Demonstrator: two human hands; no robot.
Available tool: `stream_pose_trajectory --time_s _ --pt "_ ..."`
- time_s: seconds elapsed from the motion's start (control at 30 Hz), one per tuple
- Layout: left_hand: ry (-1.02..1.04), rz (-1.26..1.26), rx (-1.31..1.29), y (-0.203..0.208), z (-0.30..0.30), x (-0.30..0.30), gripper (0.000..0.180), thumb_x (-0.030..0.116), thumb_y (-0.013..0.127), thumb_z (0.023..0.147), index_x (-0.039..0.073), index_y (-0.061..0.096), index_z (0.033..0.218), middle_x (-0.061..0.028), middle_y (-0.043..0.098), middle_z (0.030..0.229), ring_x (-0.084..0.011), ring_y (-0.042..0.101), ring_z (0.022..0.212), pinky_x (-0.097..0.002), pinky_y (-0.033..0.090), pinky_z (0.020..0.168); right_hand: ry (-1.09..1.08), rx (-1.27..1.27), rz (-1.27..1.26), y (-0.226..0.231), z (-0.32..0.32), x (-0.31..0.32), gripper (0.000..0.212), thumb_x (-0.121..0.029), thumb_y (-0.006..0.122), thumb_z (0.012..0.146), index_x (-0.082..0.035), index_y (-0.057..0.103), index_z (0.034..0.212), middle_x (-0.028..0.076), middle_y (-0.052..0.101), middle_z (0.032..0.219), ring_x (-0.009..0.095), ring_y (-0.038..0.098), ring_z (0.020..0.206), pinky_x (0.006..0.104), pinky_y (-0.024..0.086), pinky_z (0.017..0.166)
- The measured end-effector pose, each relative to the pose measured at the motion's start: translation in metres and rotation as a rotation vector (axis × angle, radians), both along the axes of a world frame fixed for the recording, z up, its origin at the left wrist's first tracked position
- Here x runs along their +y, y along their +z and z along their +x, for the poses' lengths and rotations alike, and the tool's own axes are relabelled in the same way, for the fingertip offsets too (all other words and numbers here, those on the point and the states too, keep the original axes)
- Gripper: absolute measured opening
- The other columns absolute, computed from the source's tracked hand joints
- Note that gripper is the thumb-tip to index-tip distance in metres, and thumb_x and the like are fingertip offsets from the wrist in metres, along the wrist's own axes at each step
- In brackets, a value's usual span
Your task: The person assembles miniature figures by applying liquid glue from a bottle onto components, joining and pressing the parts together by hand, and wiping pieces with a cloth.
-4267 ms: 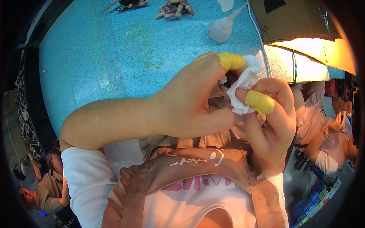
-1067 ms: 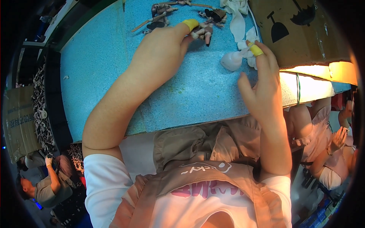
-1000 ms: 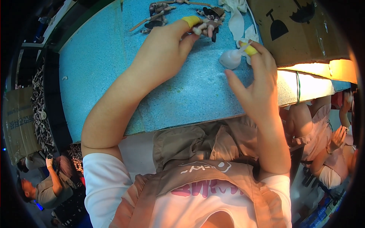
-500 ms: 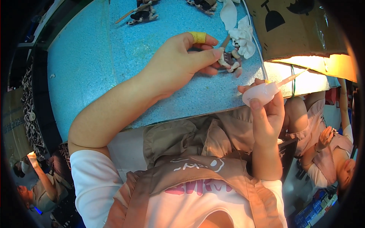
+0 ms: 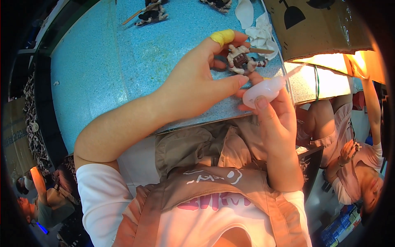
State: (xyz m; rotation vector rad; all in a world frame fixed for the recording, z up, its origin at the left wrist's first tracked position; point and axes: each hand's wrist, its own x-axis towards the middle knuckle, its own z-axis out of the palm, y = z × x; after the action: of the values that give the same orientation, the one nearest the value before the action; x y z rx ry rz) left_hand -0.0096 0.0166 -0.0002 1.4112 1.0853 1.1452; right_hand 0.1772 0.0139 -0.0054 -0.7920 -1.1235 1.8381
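Note:
My left hand [image 5: 197,82], a yellow band on its forefinger, pinches a small brown and cream toy figure [image 5: 240,59] with a thin stick, just above the blue table [image 5: 103,74]. My right hand [image 5: 275,123] grips a small translucent squeeze bottle [image 5: 265,88]. Its thin nozzle points up and to the right, beside the figure.
A white crumpled cloth [image 5: 261,35] lies behind the figure. Two more figures [image 5: 150,12] lie at the table's far edge. A cardboard box [image 5: 321,24] stands at the right over a lit surface. Another person [image 5: 354,160] sits at the lower right.
Both hands have drawn back from the table's far side toward me. The left hand picked up the figure, the right the bottle. Earlier they held a white cloth.

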Motion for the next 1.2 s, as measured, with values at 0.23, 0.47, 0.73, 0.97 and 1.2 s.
stream_pose_trajectory --time_s 0.23,0.47,0.73,0.97,1.2 --pt "0.038 -0.078 -0.246 -0.007 0.006 0.002 0.055 0.001 0.059 0.083 0.002 0.033 0.132 -0.0125 0.044 0.130 -0.0161 0.051 0.110 -0.0294 0.042 0.094 0.099 0.057 -0.084 0.002 0.000 0.003 0.040 -0.009 0.055 0.089 0.002 0.039 0.124 0.011 0.051 0.117 0.022 0.054 0.108 0.0317 0.048 0.083" --pt "-0.071 -0.390 -0.356 0.012 0.009 -0.004 0.042 0.004 0.059 0.085 0.000 0.045 0.125 -0.0092 0.057 0.113 -0.0145 0.056 0.100 -0.0266 0.046 0.088 0.073 0.085 0.020 -0.002 0.009 -0.002 0.039 -0.005 0.052 0.089 0.003 0.038 0.124 0.012 0.051 0.118 0.024 0.055 0.107 0.0317 0.048 0.084" --pt "-0.083 -0.204 -0.439 0.006 0.012 -0.015 0.039 0.005 0.058 0.087 0.001 0.043 0.123 -0.0054 0.057 0.103 -0.0130 0.056 0.098 -0.0261 0.045 0.086 -0.055 -0.294 0.259 0.025 0.028 -0.014 0.043 -0.007 0.055 0.086 0.004 0.040 0.124 0.012 0.057 0.104 0.017 0.057 0.088 0.0254 0.045 0.076" --pt "0.055 0.112 -0.101 -0.006 0.016 -0.021 0.038 0.021 0.066 0.080 0.002 0.048 0.107 -0.0065 0.055 0.074 -0.0141 0.054 0.061 -0.0276 0.044 0.054 -0.458 -0.450 0.589 0.025 0.037 -0.037 0.060 -0.030 0.068 0.075 -0.005 0.035 0.120 0.013 0.053 0.088 0.017 0.052 0.073 0.0261 0.044 0.063" --pt "0.077 0.278 0.076 -0.004 0.018 -0.022 0.033 0.018 0.067 0.075 0.003 0.051 0.100 -0.0098 0.055 0.070 -0.0215 0.055 0.055 -0.0302 0.044 0.051 -0.370 -0.127 0.868 0.024 0.044 -0.034 0.043 -0.032 0.054 0.081 0.000 0.046 0.109 0.020 0.052 0.085 0.032 0.051 0.074 0.0398 0.046 0.070"
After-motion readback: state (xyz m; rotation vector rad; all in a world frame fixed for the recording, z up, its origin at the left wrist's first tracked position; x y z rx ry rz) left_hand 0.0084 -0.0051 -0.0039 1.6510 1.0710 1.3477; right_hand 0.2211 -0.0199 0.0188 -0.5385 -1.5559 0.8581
